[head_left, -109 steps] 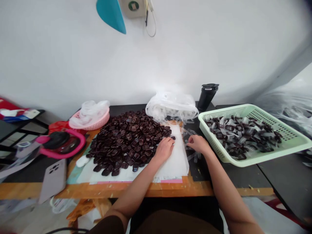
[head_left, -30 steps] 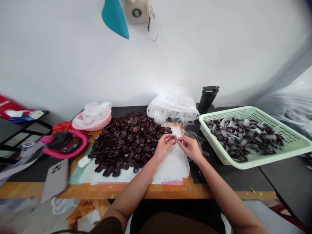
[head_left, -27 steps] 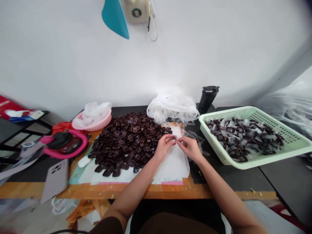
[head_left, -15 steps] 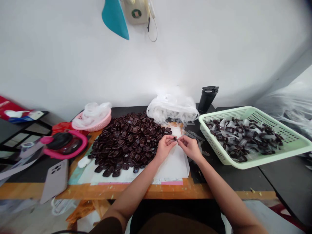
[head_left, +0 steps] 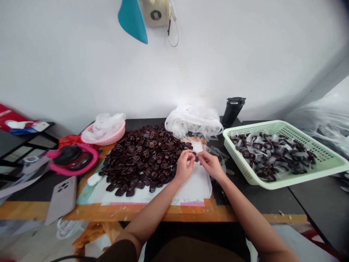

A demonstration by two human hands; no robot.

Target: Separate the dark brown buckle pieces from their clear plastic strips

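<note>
On your desk (head_left: 256, 200): green basket (head_left: 327, 160) twd R edge, dk-brown pile (head_left: 144, 160) btwn it & L edge, white paper (head_left: 197, 183) nr front edge. Your L hand (head_left: 185, 166) & R hand (head_left: 212, 164), grips pinched nearly closed, hold 1 small dk pc (head_left: 196, 159) above paper.

There are two baskets (head_left: 240, 159) (head_left: 114, 138), one phone (head_left: 62, 198), one tumbler (head_left: 233, 112) and too many dark pieces (head_left: 149, 156) to count.
</note>
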